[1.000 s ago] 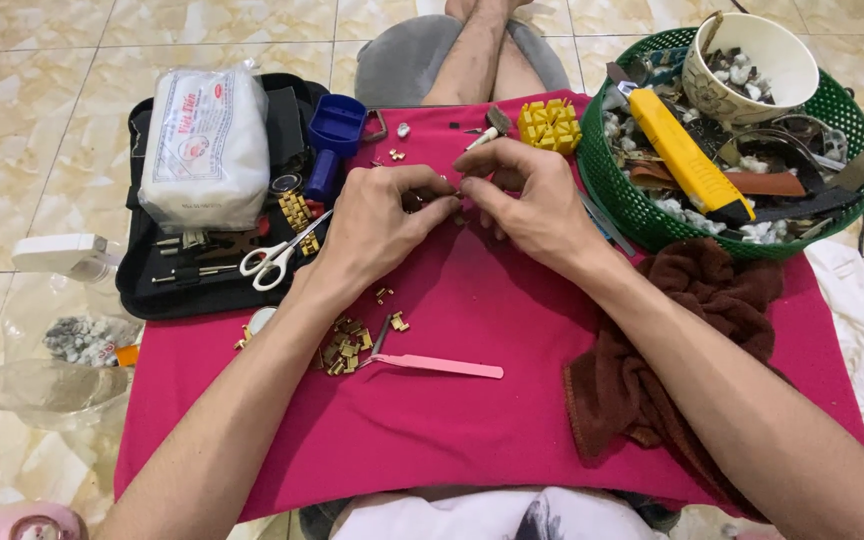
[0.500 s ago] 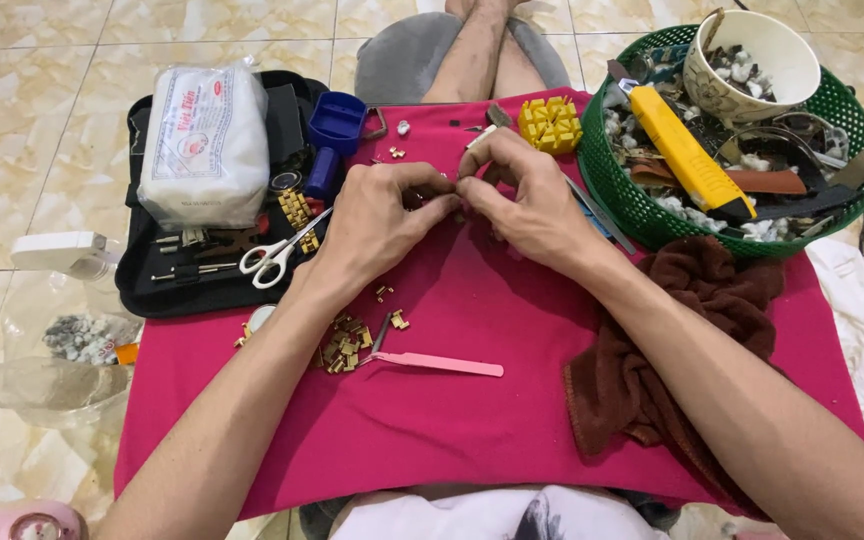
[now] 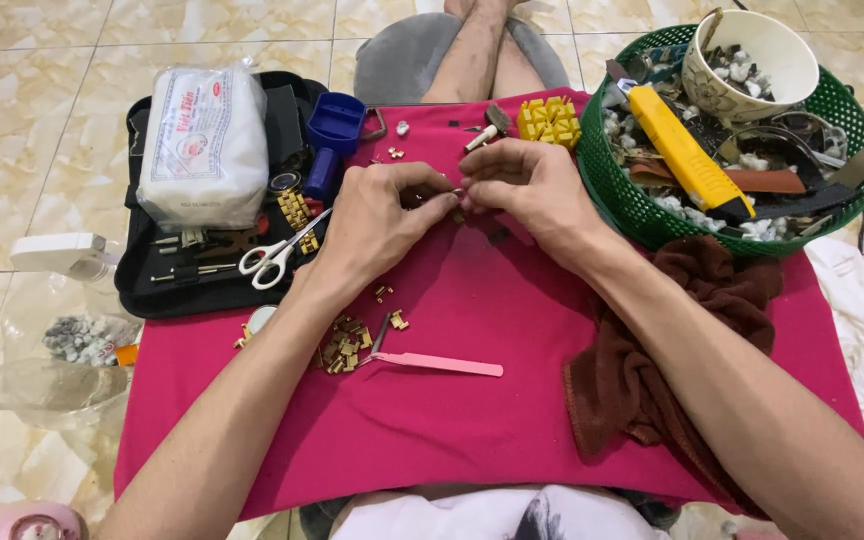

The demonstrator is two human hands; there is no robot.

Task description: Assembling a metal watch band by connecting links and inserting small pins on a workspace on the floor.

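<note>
Seen from above, looking down over a magenta cloth (image 3: 472,420) spread across the lap. Left hand (image 3: 377,225) and right hand (image 3: 527,190) meeting fingertip to fingertip near the middle of the cloth's far half, both pinched on a tiny metal piece (image 3: 455,196) held between them, just above the fabric. Piece too small to identify; possibly a watch-band link or pin.

Nearer the body, below the left wrist, a small heap of gold links (image 3: 344,345) lying on the cloth, with pink tweezers (image 3: 440,364) just beside it, tips toward the heap. A few loose gold bits scattered between heap and hands.

To the left, a black tool case (image 3: 142,280) partly on the cloth, carrying a white plastic-wrapped packet (image 3: 202,145), white-handled scissors (image 3: 277,255) and a blue holder (image 3: 332,125).

Beyond the hands, a yellow block (image 3: 549,120) at the cloth's far edge.

To the right, a green basket (image 3: 632,205) filled with odds and ends, including a yellow utility knife (image 3: 687,150) and a cream bowl (image 3: 752,60). Brown towel (image 3: 642,390) crumpled under the right forearm.
</note>
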